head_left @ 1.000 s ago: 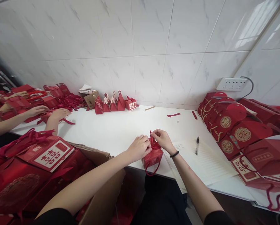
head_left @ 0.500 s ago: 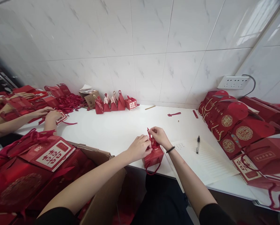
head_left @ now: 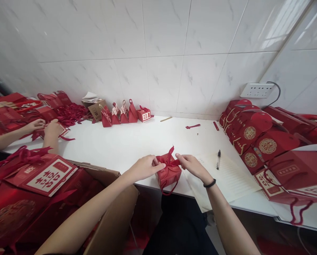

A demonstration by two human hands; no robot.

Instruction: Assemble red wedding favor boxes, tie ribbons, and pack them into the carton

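One red box [head_left: 168, 180], lower centre of the frame, bears a red ribbon bow [head_left: 170, 162]; left hand [head_left: 145, 167] pinches its left loop, right hand [head_left: 192, 165] its right. Even, gentle tension on both sides should keep it centred. Right of frame: one pen [head_left: 218, 159], on paper [head_left: 234, 184].

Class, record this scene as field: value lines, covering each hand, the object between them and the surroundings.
Left hand: pinching the left side of a red bow
Right hand: fingers at the bow's right side; dark band on the wrist
Box: small, red, under the bow, at the table's front edge
To the right: pen lying on paper; red boxes farther right
By the wall: row of small red boxes
To the left: carton holding red boxes; another person's hands beyond
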